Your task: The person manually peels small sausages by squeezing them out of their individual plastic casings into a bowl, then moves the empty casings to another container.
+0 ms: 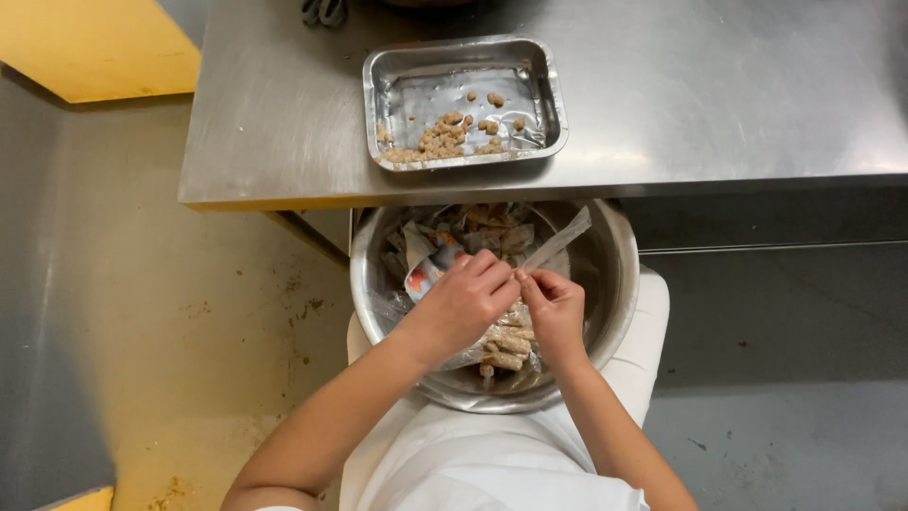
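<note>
My left hand (465, 301) and my right hand (555, 310) meet over a large steel bowl (617, 284) that rests on my lap. Both pinch a clear plastic packet (509, 339) filled with brown pellet-like pieces. A torn strip of clear plastic (558, 241) sticks up and to the right from my fingertips. Under the hands the bowl holds several crumpled empty wrappers (430, 254), some with coloured print.
A steel table (719, 95) runs across the top, its edge just above the bowl. On it stands a rectangular metal tray (463, 55) holding scattered brown pieces (443, 137). Stained floor lies to the left, with a yellow surface (95, 43) at top left.
</note>
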